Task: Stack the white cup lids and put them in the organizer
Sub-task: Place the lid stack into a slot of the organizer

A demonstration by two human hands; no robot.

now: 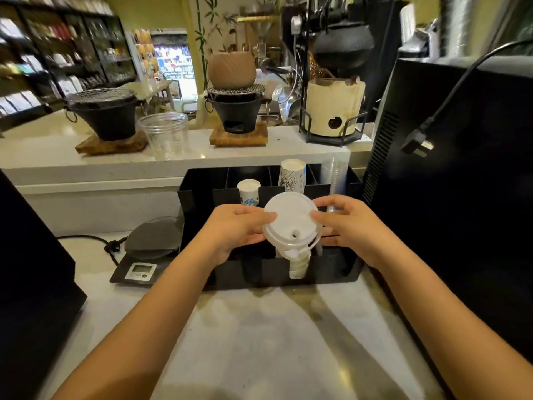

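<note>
- Holding the stack of white round plastic cup lids (292,219) between your left hand (235,230) and right hand (346,223), you have it above the black compartmented plastic organizer (199,203), fingers closed on opposite rims.
- Keep the stack aligned over the front slot holding more white lids (298,265).
- Lower it evenly; tilting may spill lids.

Warm indoor light falls from above, leaving soft glare on the pale counter (259,342) toward 6 o'clock, where both forearms cast faint shadows. The dark machines (461,197) at 3 and 9 o'clock lose all detail. Wide-angle distortion bends the edges; shelves (57,53) at 10 o'clock are blurred.
</note>
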